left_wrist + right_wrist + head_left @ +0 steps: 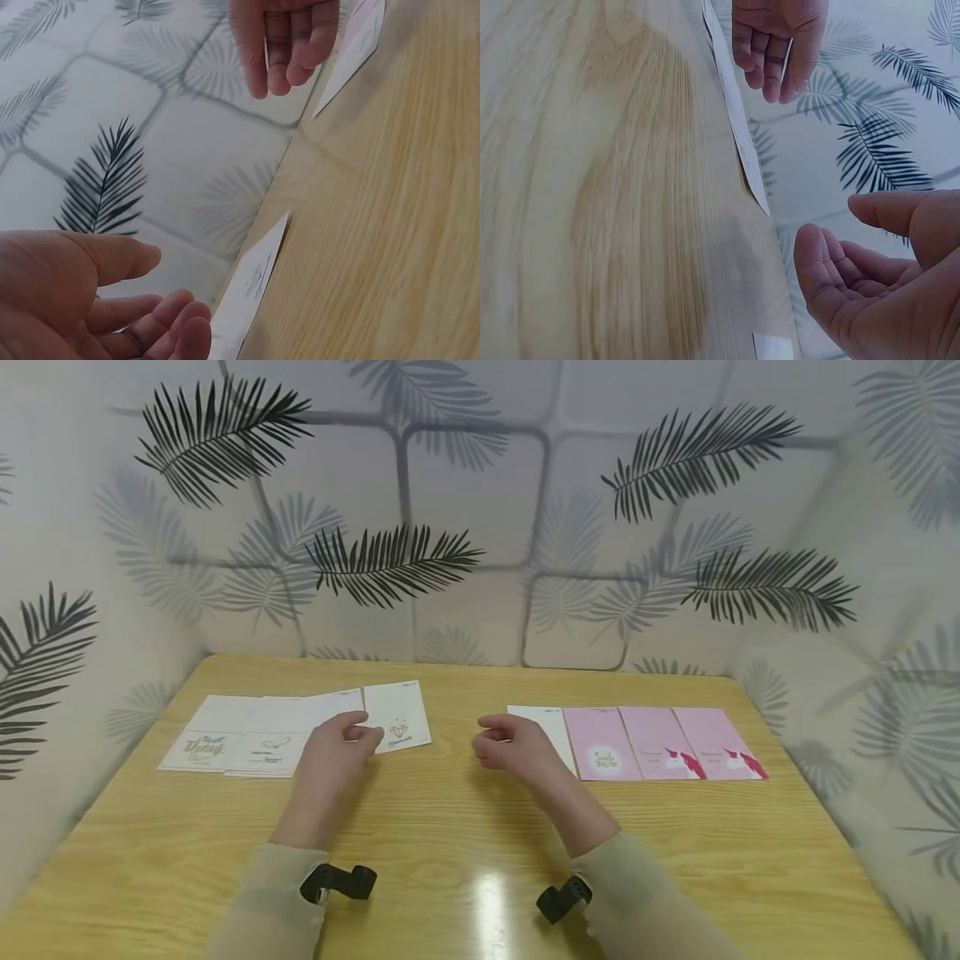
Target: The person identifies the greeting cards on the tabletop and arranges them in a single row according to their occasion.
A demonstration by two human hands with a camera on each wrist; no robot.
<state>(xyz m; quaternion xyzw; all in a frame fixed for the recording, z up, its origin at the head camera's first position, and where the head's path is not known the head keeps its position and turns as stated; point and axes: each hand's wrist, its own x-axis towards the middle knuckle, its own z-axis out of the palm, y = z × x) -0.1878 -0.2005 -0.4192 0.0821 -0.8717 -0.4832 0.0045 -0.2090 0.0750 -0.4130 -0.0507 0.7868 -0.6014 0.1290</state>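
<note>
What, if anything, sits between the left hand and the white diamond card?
Nothing visible. The left hand hangs right at the near-left edge of the diamond card, fingers loosely curled, with only bare table nearby.

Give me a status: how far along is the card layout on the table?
Looks done: white cards lie overlapped in a row on the left, and a white card plus three pink cards on the right. In hand: nothing; the left hand hovers by the diamond card, and the right hand beside the white card, both empty. Left: cannot tell; no loose cards show on the table.
</note>
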